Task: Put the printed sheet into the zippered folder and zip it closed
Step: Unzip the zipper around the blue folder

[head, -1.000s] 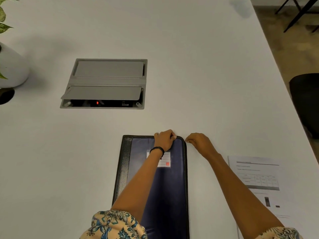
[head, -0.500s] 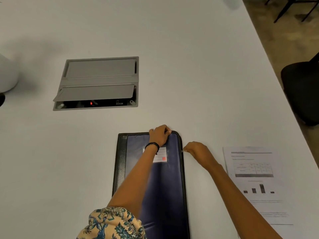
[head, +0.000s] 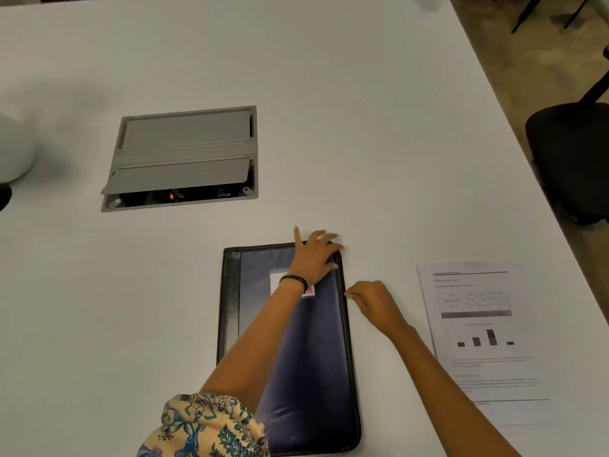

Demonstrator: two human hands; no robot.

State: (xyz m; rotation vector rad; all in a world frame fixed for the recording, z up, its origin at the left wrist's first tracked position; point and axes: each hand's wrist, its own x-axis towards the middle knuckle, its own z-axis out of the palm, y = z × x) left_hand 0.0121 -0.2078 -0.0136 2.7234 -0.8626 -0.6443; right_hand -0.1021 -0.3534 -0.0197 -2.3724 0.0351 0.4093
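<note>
on the tabletop [head: 362,127], the zippered folder [head: 309,374] lay flat before us, the printed sheet [head: 484,341] off to its right, not touching. our right hand [head: 372,305] pinched the folder's right edge, apparently at the zip pull, too small to see. our left hand [head: 314,258], fingers spread, pressed its far corner. we judged this the unzipping step; next, the pull must run round before the cover opens.
</note>
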